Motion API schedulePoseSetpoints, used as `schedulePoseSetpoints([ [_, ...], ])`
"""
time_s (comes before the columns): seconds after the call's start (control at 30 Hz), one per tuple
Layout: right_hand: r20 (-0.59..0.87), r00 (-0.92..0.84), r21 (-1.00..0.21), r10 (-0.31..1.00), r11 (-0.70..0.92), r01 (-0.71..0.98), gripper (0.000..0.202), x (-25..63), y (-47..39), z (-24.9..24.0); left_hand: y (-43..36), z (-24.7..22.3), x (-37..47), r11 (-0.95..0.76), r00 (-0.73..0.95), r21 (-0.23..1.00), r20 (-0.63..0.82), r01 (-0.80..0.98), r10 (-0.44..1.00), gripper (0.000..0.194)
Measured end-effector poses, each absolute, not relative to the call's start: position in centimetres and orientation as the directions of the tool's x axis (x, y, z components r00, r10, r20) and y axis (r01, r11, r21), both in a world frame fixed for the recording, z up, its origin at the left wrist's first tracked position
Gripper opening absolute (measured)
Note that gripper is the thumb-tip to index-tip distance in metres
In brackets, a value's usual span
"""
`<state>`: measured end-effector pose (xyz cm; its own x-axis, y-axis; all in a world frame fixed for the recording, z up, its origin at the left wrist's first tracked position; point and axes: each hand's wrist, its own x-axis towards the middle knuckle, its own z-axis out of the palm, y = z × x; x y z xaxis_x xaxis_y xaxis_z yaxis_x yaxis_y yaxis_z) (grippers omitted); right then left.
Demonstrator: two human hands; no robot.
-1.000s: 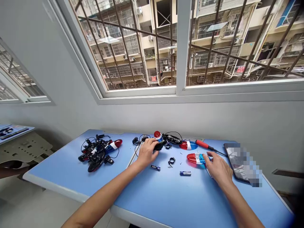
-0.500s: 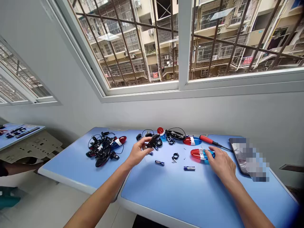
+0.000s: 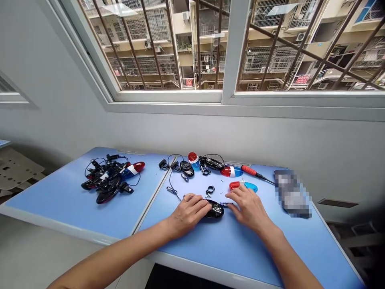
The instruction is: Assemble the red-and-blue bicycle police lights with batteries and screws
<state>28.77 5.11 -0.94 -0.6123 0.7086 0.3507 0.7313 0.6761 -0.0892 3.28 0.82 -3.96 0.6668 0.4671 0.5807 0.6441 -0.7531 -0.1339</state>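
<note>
My left hand (image 3: 191, 212) rests on a glossy black oval housing (image 3: 215, 210) on the table, fingers wrapped over its left end. My right hand (image 3: 248, 204) is just right of it, thumb and fingers apart around a small blue-and-silver battery (image 3: 225, 204), the thumb at its right end. Just behind the right fingers lies a red-and-blue clear cover (image 3: 250, 186), partly hidden. A black ring clamp (image 3: 210, 190) lies behind the housing with small screws beside it. Another battery (image 3: 184, 178) lies farther back.
A red-handled screwdriver (image 3: 249, 170) lies beside another red, white and blue cover (image 3: 231, 171). A blurred dark flat object (image 3: 291, 194) is at right. More black light parts (image 3: 187, 168) stand at the back. A pile of black cabled units (image 3: 110, 180) covers part of the left table.
My left hand has come down to the right, setting the black housing on the table. My right hand has let go of the red-and-blue cover and moved left to the battery.
</note>
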Motion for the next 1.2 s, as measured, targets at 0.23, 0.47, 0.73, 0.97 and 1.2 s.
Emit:
schedulePoseSetpoints([
  [0.23,0.091,-0.605,-0.051,0.791,0.611,0.790,0.015,28.1,5.3,-1.3,0.8,-4.8,3.0,-0.756,0.641,0.056,0.492,0.652,0.589,0.037],
  [0.47,0.215,-0.565,-0.061,0.797,0.588,0.806,0.021,28.6,6.4,-3.1,0.1,-2.1,-0.3,-0.710,0.520,0.183,0.563,0.680,0.643,0.053],
  [0.73,0.137,-0.497,-0.126,0.857,0.513,0.849,0.025,28.0,5.6,-2.2,3.1,-2.8,-9.5,-0.304,0.159,0.347,0.389,0.887,0.907,0.027],
  [0.97,0.047,-0.488,-0.152,0.872,0.489,0.859,0.024,27.7,5.3,-1.5,3.7,-4.5,-9.3,-0.330,0.191,0.429,0.335,0.840,0.922,0.024],
  [1.2,0.053,-0.397,-0.354,0.916,0.389,0.851,0.029,28.0,5.0,-1.4,2.4,-4.4,-10.9,-0.283,0.118,0.496,0.337,0.821,0.934,0.032],
])
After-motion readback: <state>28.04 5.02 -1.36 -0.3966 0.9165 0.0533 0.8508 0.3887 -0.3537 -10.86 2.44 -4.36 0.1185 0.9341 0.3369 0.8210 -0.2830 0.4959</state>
